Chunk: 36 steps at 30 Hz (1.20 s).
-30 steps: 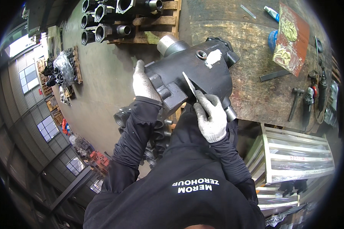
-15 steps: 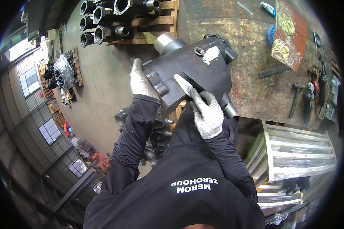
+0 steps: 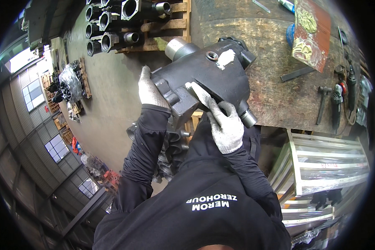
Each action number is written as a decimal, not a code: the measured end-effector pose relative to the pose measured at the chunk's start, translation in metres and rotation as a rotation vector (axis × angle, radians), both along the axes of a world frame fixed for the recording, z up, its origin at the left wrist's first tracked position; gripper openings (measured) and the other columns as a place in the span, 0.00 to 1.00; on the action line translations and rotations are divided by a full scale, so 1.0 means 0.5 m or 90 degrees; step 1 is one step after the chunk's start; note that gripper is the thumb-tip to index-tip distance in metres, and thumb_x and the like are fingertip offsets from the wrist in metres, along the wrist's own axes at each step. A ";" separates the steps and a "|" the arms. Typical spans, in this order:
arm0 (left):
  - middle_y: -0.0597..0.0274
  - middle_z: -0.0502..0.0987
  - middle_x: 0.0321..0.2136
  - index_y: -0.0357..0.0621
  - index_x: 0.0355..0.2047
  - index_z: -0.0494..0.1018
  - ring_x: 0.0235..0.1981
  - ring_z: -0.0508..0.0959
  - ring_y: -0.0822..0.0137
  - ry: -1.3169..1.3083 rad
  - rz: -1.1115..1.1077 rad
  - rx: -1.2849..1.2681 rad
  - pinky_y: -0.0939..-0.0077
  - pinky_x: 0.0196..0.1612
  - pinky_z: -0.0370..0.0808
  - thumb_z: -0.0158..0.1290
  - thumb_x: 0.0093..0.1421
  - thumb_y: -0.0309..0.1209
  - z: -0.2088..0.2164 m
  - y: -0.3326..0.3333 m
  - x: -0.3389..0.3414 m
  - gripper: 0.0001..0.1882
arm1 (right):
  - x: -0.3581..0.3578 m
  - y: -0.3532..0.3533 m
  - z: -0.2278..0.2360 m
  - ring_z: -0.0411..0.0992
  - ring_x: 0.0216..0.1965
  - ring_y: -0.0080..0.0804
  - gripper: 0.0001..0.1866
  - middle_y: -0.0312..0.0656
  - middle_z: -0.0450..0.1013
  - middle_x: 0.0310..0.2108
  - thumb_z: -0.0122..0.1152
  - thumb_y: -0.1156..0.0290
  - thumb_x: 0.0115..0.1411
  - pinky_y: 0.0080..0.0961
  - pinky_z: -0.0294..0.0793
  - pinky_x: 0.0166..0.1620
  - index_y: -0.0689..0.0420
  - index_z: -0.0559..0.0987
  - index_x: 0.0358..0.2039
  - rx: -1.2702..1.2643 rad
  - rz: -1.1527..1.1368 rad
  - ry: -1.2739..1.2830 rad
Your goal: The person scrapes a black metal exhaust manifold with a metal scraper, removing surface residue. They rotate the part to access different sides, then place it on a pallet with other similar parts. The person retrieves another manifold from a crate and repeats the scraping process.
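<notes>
A large black cast-metal housing [image 3: 225, 83] rests at the left edge of the workbench, its near-left end jutting past the edge. It has a bare metal cylinder end, a round threaded port and a white patch of filler [image 3: 226, 59] on top. My left hand [image 3: 152, 89], in a pale glove, grips the housing's left end; some of its fingers are hidden. My right hand [image 3: 228, 128], gloved too, is closed on a spreader [image 3: 202, 95] coated with whitish filler. The spreader's blade lies against the housing beside a raised block, with a little filler at its tip.
On the workbench [image 3: 275, 96] are a reddish board [image 3: 324, 39] with putty heaps, a dark metal bar [image 3: 298, 74], a hammer [image 3: 323, 104] and a power grinder [image 3: 336, 104]. Similar black housings stand on a pallet [image 3: 166, 27] behind. Wrapped pale crates [image 3: 325, 162] sit at the right.
The spreader has shifted slightly along the housing, and a small dab of whitish filler now shows near its tip. My left hand keeps its hold. The whole view has shifted slightly.
</notes>
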<state>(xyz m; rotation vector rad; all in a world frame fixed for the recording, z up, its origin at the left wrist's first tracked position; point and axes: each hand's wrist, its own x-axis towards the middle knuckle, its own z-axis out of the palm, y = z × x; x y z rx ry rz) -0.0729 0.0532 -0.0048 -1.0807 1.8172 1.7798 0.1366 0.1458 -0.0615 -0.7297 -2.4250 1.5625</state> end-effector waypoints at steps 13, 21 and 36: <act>0.47 0.81 0.45 0.39 0.52 0.73 0.42 0.83 0.50 -0.016 0.028 0.053 0.52 0.46 0.82 0.45 0.72 0.53 -0.003 -0.004 0.003 0.27 | 0.036 0.054 0.043 0.78 0.42 0.41 0.23 0.46 0.76 0.43 0.71 0.77 0.59 0.30 0.78 0.47 0.52 0.83 0.56 -0.012 -0.016 -0.033; 0.53 0.81 0.44 0.50 0.53 0.72 0.43 0.84 0.54 -0.075 -0.006 0.012 0.51 0.40 0.83 0.49 0.70 0.50 0.030 0.015 0.030 0.21 | 0.046 0.118 -0.022 0.78 0.41 0.40 0.22 0.46 0.76 0.43 0.69 0.79 0.60 0.31 0.78 0.47 0.54 0.84 0.56 -0.062 -0.124 -0.001; 0.52 0.81 0.45 0.31 0.53 0.73 0.43 0.84 0.60 0.052 -0.064 -0.036 0.65 0.48 0.81 0.56 0.68 0.36 0.019 -0.019 0.155 0.21 | 0.114 0.160 -0.124 0.77 0.43 0.26 0.20 0.42 0.77 0.44 0.69 0.80 0.61 0.25 0.78 0.50 0.62 0.75 0.53 -0.328 -0.321 -0.101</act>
